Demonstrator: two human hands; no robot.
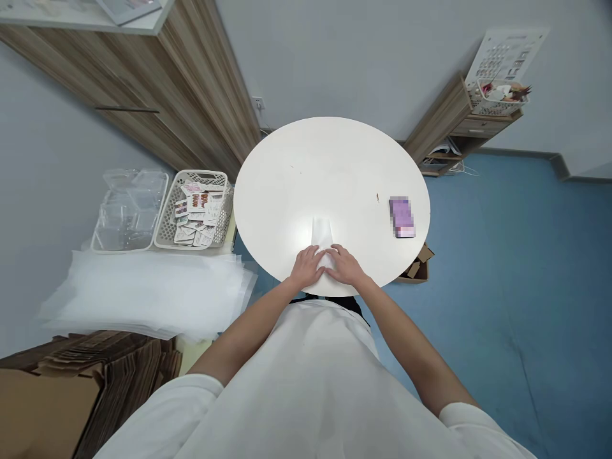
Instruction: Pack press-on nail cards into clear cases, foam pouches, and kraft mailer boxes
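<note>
A narrow white sheet (322,231), thin like paper or film, lies flat near the front edge of the round white table (329,159). On its left side rests my left hand (306,266), fingers stretched forward and thumb toward the middle. My right hand (345,265) mirrors it on the right side, with fingers apart and pointing inward. Both hands press on the near part of the sheet and partly cover it. Whether any fingertip pinches the sheet's edge is too small to tell.
A blurred purple item (402,217) lies at the table's right. Left stand a white basket (222,220) of printed cards, a tray of clear plastic boxes (129,210), stacked translucent sheets (153,290) and folded cardboard (129,376). A cardboard box (421,271) sits below right.
</note>
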